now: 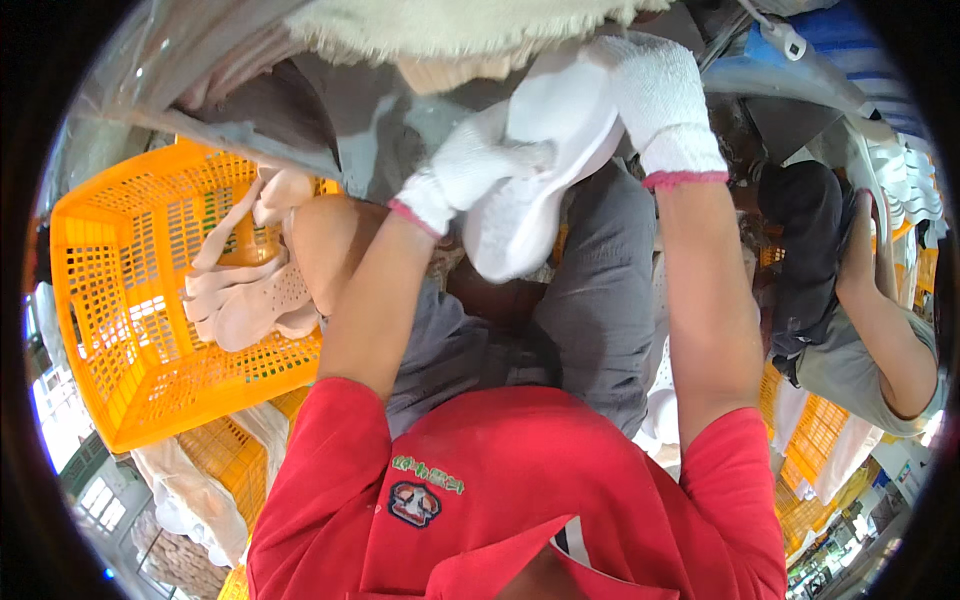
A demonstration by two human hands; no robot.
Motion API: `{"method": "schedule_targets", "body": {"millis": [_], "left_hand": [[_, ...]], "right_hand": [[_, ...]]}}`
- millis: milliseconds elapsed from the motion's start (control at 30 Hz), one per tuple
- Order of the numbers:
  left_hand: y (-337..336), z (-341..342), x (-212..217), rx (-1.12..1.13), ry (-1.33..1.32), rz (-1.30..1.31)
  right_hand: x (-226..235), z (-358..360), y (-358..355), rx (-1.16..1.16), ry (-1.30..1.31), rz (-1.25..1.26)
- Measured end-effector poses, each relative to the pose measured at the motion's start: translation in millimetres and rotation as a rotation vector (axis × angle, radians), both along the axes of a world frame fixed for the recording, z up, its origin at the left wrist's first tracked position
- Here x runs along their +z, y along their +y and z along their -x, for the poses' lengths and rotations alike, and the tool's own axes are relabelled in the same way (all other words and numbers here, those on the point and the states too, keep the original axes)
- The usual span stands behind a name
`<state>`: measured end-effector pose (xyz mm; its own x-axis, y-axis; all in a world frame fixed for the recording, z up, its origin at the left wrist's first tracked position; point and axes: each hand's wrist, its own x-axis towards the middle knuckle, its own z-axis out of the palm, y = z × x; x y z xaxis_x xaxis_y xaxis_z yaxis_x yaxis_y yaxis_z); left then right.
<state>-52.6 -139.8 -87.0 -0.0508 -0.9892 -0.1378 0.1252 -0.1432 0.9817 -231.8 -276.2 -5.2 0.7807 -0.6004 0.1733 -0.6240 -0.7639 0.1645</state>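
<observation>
A white shoe sole [512,222] slants in front of my knees, its upper end close under a cream fringed cloth-like pad [450,30]. My left hand [465,170], in a white knit glove with a red cuff, grips the sole's left side near its middle, with the thumb lying across its face. At the upper right end, my right hand [660,100] in a matching glove is closed around the sole's edge. Its fingertips are partly hidden behind the sole.
At my left an orange plastic basket [130,400] holds several pale perforated shoe soles [250,310]. Grey sheeting [370,125] hangs below the pad. On the right another person's arm [870,260] shows beside a stack of white soles [905,185] and more orange baskets [815,435].
</observation>
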Motion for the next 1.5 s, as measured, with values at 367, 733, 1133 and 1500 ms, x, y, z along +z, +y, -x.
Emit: {"method": "schedule_targets", "body": {"millis": [367,733,1133,1500], "left_hand": [[-57,119,33,0.673,0.810,-0.297],[-122,95,2,0.749,0.841,-0.139],[-66,7,-35,0.491,-0.572,-0.560],[-10,31,9,0.189,0.260,-0.159]], "right_hand": [[44,71,143,-0.456,-0.866,-0.403],[1,39,70,-0.406,-0.862,-0.049],[12,27,16,-0.175,-0.278,-0.230],[-21,0,4,-0.063,-0.300,0.048]]}}
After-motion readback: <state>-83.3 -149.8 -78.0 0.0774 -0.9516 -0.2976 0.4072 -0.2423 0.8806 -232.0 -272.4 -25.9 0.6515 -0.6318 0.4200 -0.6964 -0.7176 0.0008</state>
